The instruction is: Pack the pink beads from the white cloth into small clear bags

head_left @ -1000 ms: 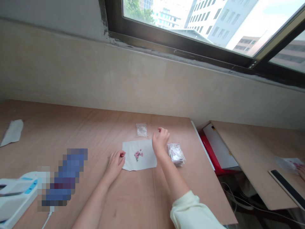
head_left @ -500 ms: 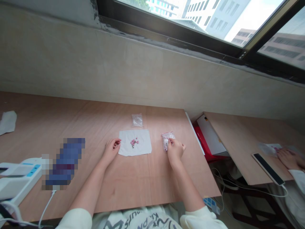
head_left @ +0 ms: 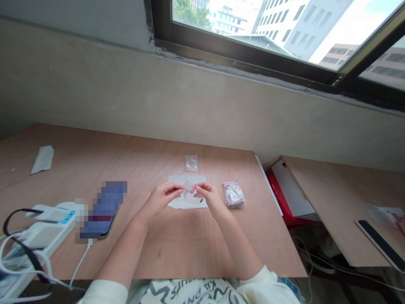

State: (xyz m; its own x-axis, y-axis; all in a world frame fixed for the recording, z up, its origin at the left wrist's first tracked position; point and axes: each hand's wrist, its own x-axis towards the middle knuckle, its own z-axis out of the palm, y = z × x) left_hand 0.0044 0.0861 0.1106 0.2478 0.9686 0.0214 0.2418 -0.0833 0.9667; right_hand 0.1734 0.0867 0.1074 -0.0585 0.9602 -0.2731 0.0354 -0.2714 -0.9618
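Note:
A small clear plastic bag [head_left: 188,185] with a pinkish edge is stretched between my two hands, over a white paper-like sheet [head_left: 177,204] on the table. My left hand [head_left: 160,200] pinches its left side with thumb and fingertips. On the other side, my right hand [head_left: 210,198] grips it in the same way. The small pink pieces on the sheet are mostly hidden behind the bag and fingers; one dark bit shows near my right fingertips. Right of that hand lies a pile of small plastic bags [head_left: 234,194]. Another clear bag [head_left: 191,163] lies just behind the sheet.
To the left are a blurred-out phone [head_left: 104,211] on a white cable, a white power strip [head_left: 47,236] with cords, and a white scrap [head_left: 43,159]. Past the table's right edge, another table [head_left: 341,198] holds a dark-screened phone [head_left: 379,242]. A wall and window rise behind.
My right hand has left the pile of bags and moved left over the sheet. My left hand has come in from the sheet's edge. Both now hold one small bag. The view has shifted slightly.

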